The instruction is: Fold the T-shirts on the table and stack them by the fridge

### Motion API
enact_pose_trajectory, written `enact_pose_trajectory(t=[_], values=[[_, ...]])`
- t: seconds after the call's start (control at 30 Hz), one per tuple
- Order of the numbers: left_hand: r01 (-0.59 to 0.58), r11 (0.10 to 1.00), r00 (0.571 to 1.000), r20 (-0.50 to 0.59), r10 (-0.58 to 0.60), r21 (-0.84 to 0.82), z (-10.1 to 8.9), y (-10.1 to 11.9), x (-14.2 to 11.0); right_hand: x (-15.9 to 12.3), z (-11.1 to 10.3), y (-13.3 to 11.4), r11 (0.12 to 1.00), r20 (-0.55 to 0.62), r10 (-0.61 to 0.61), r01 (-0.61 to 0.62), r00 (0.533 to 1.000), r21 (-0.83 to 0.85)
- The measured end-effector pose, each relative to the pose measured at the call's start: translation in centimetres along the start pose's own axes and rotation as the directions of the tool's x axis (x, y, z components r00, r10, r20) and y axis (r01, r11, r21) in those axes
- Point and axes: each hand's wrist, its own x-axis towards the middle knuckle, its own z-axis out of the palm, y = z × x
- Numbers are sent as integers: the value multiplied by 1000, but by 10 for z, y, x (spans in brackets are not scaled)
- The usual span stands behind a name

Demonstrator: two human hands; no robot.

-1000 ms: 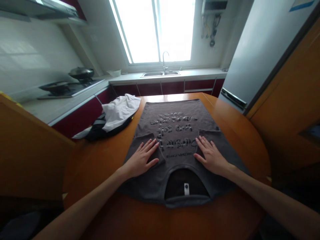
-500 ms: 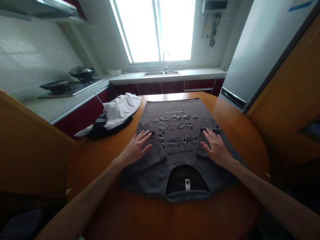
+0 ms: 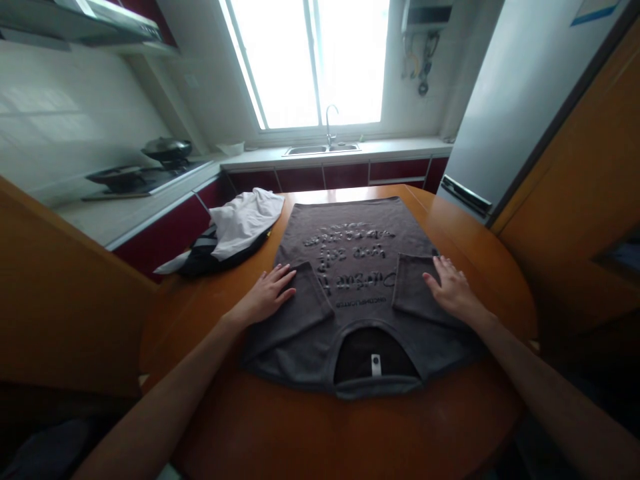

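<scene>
A dark grey T-shirt point(image 3: 350, 220) with raised lettering lies flat on the wooden table point(image 3: 345, 433). Its neckline faces me, and a white label shows inside the collar. Both sleeves are folded inward over the front. My left hand point(image 3: 270, 293) rests with fingers stretched out at the outer edge of the sleeve on the left. On the other side my right hand point(image 3: 454, 288) lies open, palm down, along the outer edge of the right-hand sleeve. Neither hand grips the cloth.
A heap of white and black clothing point(image 3: 243, 227) lies at the table's far left edge. Beyond are a counter with a sink point(image 3: 320, 149), a stove with a lidded pan point(image 3: 167, 148) to the left, and a fridge point(image 3: 480, 113) to the right.
My right hand has slid outward to the right, off the folded sleeve to its edge. My left hand has shifted slightly left. The T-shirt keeps its shape.
</scene>
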Motion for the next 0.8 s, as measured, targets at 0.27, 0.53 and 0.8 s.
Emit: enact_pose_trajectory(t=[0.27,0.53,0.8], values=[[-13,1000,1000,-18,13,21,-4,4,-2,1,-6,-6,998,-108,-6,13,994,64],[-85,996,996,-22,85,-29,-11,20,-5,-10,-8,-32,953,-129,-180,206,975,222],[-90,992,996,-32,87,-93,-18,32,-9,-12,-16,-43,926,-189,-194,243,963,288]])
